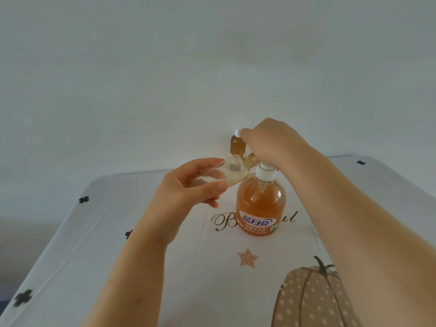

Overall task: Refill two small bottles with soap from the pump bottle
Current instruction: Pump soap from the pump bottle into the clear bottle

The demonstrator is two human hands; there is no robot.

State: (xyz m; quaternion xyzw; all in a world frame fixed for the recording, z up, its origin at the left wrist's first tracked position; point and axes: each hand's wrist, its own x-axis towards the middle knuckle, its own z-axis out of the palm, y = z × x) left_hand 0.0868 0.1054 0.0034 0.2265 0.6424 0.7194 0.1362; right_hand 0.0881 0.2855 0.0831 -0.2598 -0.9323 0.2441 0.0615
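Observation:
An orange pump bottle (pixel 260 204) with a white collar stands upright in the middle of the table. My right hand (pixel 271 142) lies over its pump head, fingers curved down on it. My left hand (pixel 188 185) grips a small clear bottle (pixel 69 172) tilted on its side, with its threaded mouth at the pump's nozzle. Behind them a second small bottle (pixel 237 146), full of amber soap and with a white cap, stands upright near the table's far edge.
A white tablecloth (pixel 118 232) with black clovers, a star, script lettering and a pumpkin print covers the table. A plain pale wall rises behind the far edge.

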